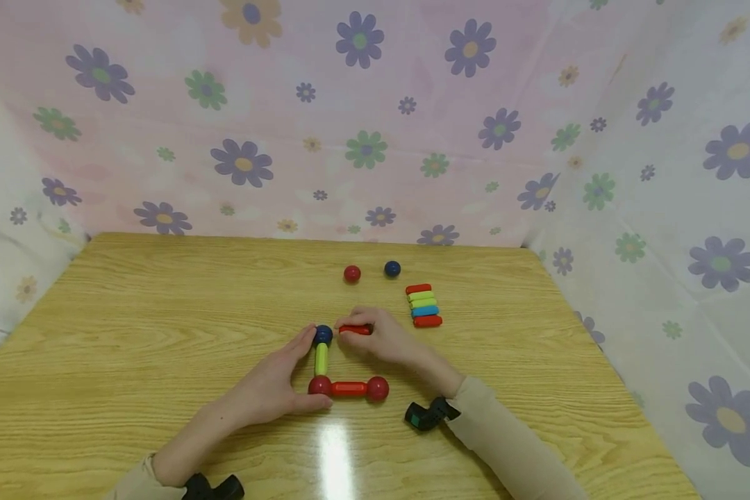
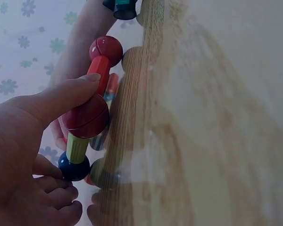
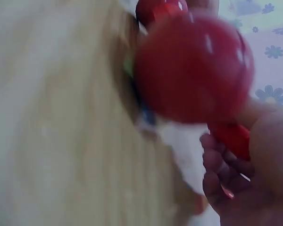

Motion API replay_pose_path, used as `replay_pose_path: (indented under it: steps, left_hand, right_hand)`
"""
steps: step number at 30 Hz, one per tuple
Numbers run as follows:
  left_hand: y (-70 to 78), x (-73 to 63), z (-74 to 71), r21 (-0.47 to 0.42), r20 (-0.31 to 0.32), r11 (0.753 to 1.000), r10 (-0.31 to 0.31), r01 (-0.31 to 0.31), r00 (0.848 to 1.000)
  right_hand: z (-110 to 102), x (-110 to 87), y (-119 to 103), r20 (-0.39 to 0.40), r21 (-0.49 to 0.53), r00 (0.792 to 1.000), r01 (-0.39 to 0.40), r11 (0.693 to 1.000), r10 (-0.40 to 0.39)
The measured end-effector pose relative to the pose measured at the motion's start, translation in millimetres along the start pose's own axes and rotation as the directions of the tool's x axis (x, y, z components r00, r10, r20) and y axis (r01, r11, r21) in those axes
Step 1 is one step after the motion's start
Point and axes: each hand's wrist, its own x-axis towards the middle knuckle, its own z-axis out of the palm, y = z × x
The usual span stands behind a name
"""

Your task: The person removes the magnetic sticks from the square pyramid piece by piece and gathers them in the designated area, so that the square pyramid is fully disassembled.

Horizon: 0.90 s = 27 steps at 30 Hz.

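Note:
An L-shaped magnetic ball-and-rod frame lies on the table. Its blue ball (image 1: 323,335) joins a yellow-green rod (image 1: 321,360) to a red corner ball (image 1: 319,387), from which a red rod (image 1: 348,389) leads to another red ball (image 1: 378,389). My left hand (image 1: 265,385) holds this frame at its left side, fingers at the blue ball and thumb by the corner ball. Just right of the blue ball, my right hand (image 1: 384,342) pinches a separate red magnetic rod (image 1: 355,330), apart from the ball. In the right wrist view, a red ball (image 3: 193,66) partly covers that rod (image 3: 236,140).
Behind the hands sit a loose red ball (image 1: 352,273) and a dark blue ball (image 1: 392,269). Several red, yellow-green and blue rods (image 1: 423,304) lie in a row to the right. Flowered cloth (image 1: 312,125) hangs around the wooden table (image 1: 162,305).

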Motion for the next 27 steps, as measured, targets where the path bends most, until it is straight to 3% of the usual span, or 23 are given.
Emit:
replay_pose_path:
  steps: [10,19,27]
  left_hand:
    - [-0.7,-0.4,0.6,-0.012,0.002,1.000,-0.008,0.008,1.000]
    - [-1.4,-1.1,-0.3,-0.015,0.006,1.000,-0.018,0.018,1.000]
    - [1.1,-0.7,-0.4,-0.015,0.011,1.000,-0.025,0.025,1.000]
  right_hand:
    - [-22,-24.7,0,-0.062,-0.105,0.994,-0.094,0.990,0.088]
    - [-45,-58.8,15,-0.125,-0.147,0.991,-0.073,0.986,0.055]
    - [-66,-80.2,19,-0.139,-0.159,0.986,-0.118,0.980,0.096]
